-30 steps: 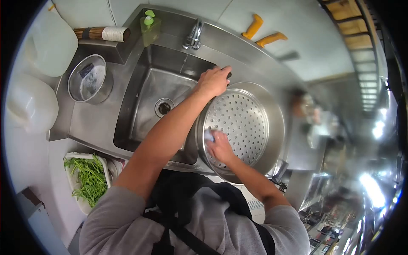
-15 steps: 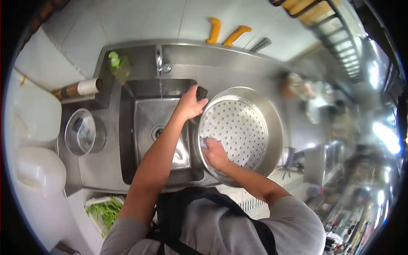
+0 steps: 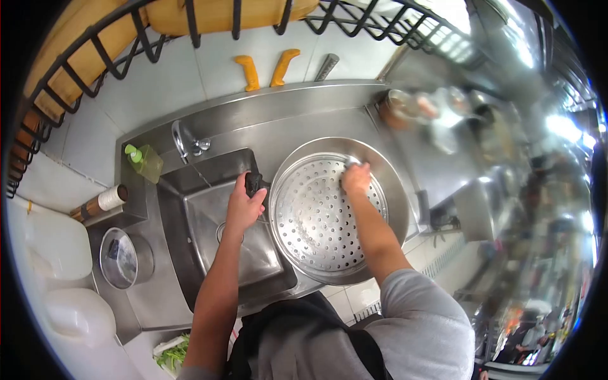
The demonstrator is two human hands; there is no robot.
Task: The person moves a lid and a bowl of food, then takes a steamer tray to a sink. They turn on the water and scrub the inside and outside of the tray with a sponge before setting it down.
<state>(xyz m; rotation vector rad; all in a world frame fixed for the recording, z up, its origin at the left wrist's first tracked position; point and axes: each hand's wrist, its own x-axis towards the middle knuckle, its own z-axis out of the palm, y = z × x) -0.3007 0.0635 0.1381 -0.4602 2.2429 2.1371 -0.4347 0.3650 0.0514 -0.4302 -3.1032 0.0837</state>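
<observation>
A large round metal steamer pan (image 3: 394,190) with a perforated bottom stands tilted at the right edge of the sink (image 3: 175,237). My left hand (image 3: 244,206) is closed around its black side handle (image 3: 253,183), over the sink. Inside the pan, at the far right part of the holed bottom, my right hand (image 3: 356,179) presses a small greyish scrubbing pad (image 3: 350,163), mostly covered by the fingers. A thin stream of water runs from the tap (image 3: 180,140) into the sink.
A green pump bottle (image 3: 147,163) stands left of the tap. A metal bowl (image 3: 119,258) with a dark item inside and white jugs (image 3: 79,316) are at the left. Yellow-handled knives (image 3: 248,73) hang behind. A black wire rack (image 3: 190,19) juts out overhead.
My right hand has moved with the pad from the pan's near left side to its far right. My left hand keeps hold of the handle. The camera view has shifted and turned.
</observation>
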